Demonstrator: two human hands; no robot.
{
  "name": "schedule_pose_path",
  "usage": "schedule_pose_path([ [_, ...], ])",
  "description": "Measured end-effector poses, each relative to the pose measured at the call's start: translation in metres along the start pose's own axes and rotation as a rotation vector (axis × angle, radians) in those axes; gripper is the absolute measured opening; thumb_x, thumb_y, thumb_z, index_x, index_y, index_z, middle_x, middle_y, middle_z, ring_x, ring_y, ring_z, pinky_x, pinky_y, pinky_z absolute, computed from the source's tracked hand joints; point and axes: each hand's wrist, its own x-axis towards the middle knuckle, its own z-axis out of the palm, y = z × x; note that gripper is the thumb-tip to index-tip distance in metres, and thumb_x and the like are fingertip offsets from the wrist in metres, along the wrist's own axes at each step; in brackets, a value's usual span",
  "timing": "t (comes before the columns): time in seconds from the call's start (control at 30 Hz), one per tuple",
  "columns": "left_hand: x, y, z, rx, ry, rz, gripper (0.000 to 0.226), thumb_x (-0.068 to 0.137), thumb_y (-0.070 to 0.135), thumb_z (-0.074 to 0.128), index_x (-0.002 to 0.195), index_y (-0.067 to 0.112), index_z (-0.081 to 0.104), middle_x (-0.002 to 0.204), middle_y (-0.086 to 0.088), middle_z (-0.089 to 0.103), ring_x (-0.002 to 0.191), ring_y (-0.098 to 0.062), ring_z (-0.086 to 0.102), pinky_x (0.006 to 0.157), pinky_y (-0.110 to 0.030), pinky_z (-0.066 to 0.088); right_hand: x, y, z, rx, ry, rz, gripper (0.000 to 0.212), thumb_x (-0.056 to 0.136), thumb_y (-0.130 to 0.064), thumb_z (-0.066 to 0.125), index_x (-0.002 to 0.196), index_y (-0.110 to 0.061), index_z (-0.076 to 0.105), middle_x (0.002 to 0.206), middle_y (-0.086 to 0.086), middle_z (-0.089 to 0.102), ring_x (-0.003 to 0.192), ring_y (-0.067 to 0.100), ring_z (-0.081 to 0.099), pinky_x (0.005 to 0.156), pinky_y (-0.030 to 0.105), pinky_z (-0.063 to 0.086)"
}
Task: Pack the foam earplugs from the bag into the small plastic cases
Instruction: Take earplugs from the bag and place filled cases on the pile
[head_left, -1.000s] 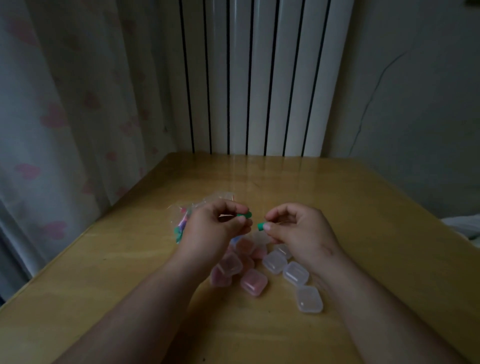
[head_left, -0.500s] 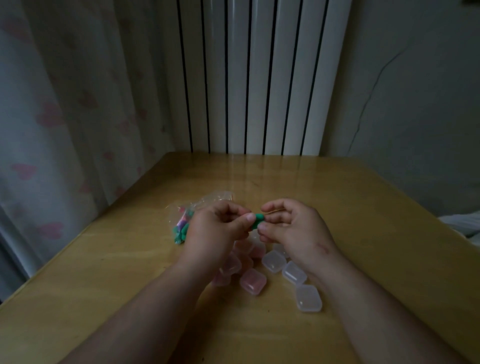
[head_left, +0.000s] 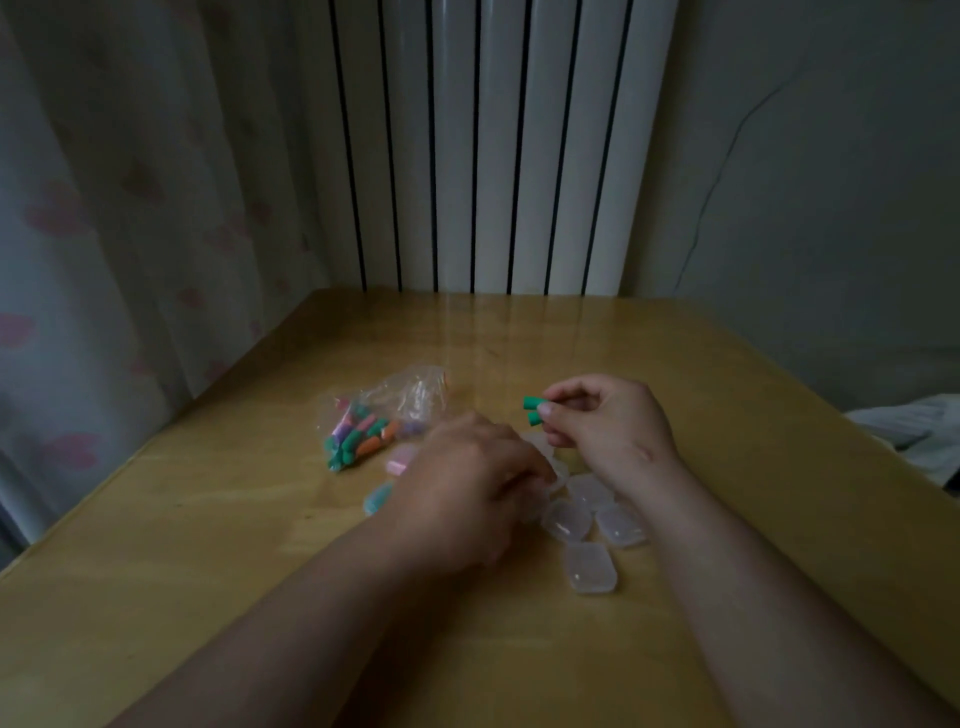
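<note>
My right hand (head_left: 608, 421) pinches two green earplugs (head_left: 533, 409) between thumb and fingers, held a little above the table. My left hand (head_left: 467, 483) reaches down onto the pile of small plastic cases, its fingers curled over a clear case (head_left: 556, 475); the fingertips are hidden, so the grip is unclear. Several clear cases (head_left: 592, 569) lie to the right of that hand. A pink case (head_left: 402, 460) and a teal case (head_left: 378, 499) show at its left. The clear bag (head_left: 379, 415) of coloured earplugs lies on the table behind my left hand.
The wooden table (head_left: 727, 415) stands against a white radiator (head_left: 498, 156), with a flowered curtain (head_left: 104, 234) along its left edge. White fabric (head_left: 904, 436) lies past the right edge.
The green earplug in my left hand passed to my right hand, which now holds two. My left hand dropped down onto the cases.
</note>
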Motion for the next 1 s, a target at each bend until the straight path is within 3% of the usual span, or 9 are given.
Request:
schedule_pose_path([
  [0.17, 0.000, 0.011, 0.012, 0.215, -0.139, 0.213, 0.044, 0.089, 0.063, 0.038, 0.106, 0.038, 0.071, 0.094, 0.012, 0.063, 0.097, -0.016, 0.050, 0.074, -0.032, 0.026, 0.004, 0.003, -0.003, -0.002, 0.052, -0.015, 0.019, 0.084, -0.004, 0.071, 0.075, -0.020, 0.065, 0.074, 0.006, 0.069, 0.064, 0.020, 0.068, 0.072, 0.038, 0.061],
  [0.33, 0.002, 0.016, 0.012, 0.270, -0.253, 0.231, 0.053, 0.087, 0.068, 0.031, 0.126, 0.046, 0.059, 0.113, 0.011, 0.053, 0.109, -0.013, 0.037, 0.082, -0.032, 0.022, 0.001, 0.000, -0.002, 0.034, 0.031, -0.003, 0.013, 0.086, -0.002, 0.069, 0.081, -0.014, 0.065, 0.076, 0.006, 0.066, 0.065, 0.019, 0.066, 0.069, 0.031, 0.059],
  [0.4, 0.002, 0.017, 0.010, 0.231, -0.278, 0.214, 0.047, 0.089, 0.063, 0.041, 0.128, 0.045, 0.058, 0.120, 0.013, 0.049, 0.114, -0.011, 0.033, 0.088, -0.033, 0.024, 0.000, -0.002, -0.002, 0.029, 0.027, 0.002, 0.007, 0.086, -0.003, 0.069, 0.087, -0.009, 0.067, 0.078, 0.006, 0.067, 0.064, 0.016, 0.066, 0.063, 0.024, 0.058],
  [0.47, 0.002, 0.017, 0.009, 0.168, -0.279, 0.198, 0.040, 0.087, 0.057, 0.057, 0.123, 0.039, 0.061, 0.123, 0.015, 0.050, 0.117, -0.009, 0.032, 0.093, -0.034, 0.025, 0.000, -0.002, -0.003, 0.025, 0.027, 0.005, 0.008, 0.085, -0.004, 0.070, 0.085, -0.011, 0.066, 0.080, 0.008, 0.069, 0.063, 0.015, 0.066, 0.058, 0.020, 0.056],
  [0.57, 0.002, 0.014, 0.007, -0.008, -0.224, 0.181, 0.032, 0.072, 0.047, 0.076, 0.100, 0.036, 0.064, 0.106, 0.017, 0.062, 0.106, -0.005, 0.042, 0.089, -0.034, 0.035, 0.001, -0.001, -0.003, 0.017, 0.028, 0.006, 0.014, 0.085, -0.004, 0.070, 0.078, -0.015, 0.063, 0.079, 0.008, 0.070, 0.061, 0.015, 0.067, 0.061, 0.025, 0.055],
  [0.67, 0.000, 0.011, 0.000, -0.195, -0.167, 0.045, 0.030, 0.070, 0.034, 0.085, 0.081, 0.041, 0.058, 0.092, 0.016, 0.062, 0.088, 0.001, 0.050, 0.075, -0.023, 0.042, 0.000, -0.002, -0.002, 0.004, 0.031, 0.002, 0.013, 0.085, -0.006, 0.070, 0.080, -0.016, 0.062, 0.076, 0.005, 0.069, 0.061, 0.014, 0.066, 0.061, 0.026, 0.056],
  [0.77, -0.005, 0.000, -0.017, -0.434, -0.082, -0.147, 0.046, 0.076, 0.018, 0.082, 0.090, 0.054, 0.057, 0.093, 0.019, 0.060, 0.079, -0.004, 0.061, 0.058, -0.019, 0.052, -0.002, -0.004, -0.001, -0.013, 0.040, -0.012, 0.015, 0.087, -0.005, 0.066, 0.083, -0.017, 0.060, 0.076, 0.003, 0.067, 0.064, 0.016, 0.066, 0.060, 0.030, 0.057],
  [0.9, -0.006, -0.021, -0.034, -0.597, 0.093, -0.281, 0.039, 0.071, 0.017, 0.084, 0.090, 0.049, 0.071, 0.101, 0.009, 0.068, 0.089, -0.014, 0.068, 0.079, -0.044, 0.060, -0.008, -0.007, 0.006, 0.044, -0.063, -0.019, 0.018, 0.090, 0.002, 0.060, 0.084, -0.014, 0.063, 0.075, 0.005, 0.066, 0.059, 0.014, 0.064, 0.055, 0.024, 0.056],
  [1.0, -0.006, -0.030, -0.036, -0.712, 0.156, -0.312, 0.031, 0.064, 0.021, 0.084, 0.086, 0.040, 0.076, 0.100, -0.004, 0.067, 0.095, -0.030, 0.064, 0.085, -0.047, 0.056, -0.015, -0.008, 0.010, 0.021, -0.133, -0.004, 0.019, 0.087, 0.002, 0.061, 0.079, -0.013, 0.070, 0.074, 0.007, 0.070, 0.063, 0.016, 0.068, 0.063, 0.028, 0.059],
])
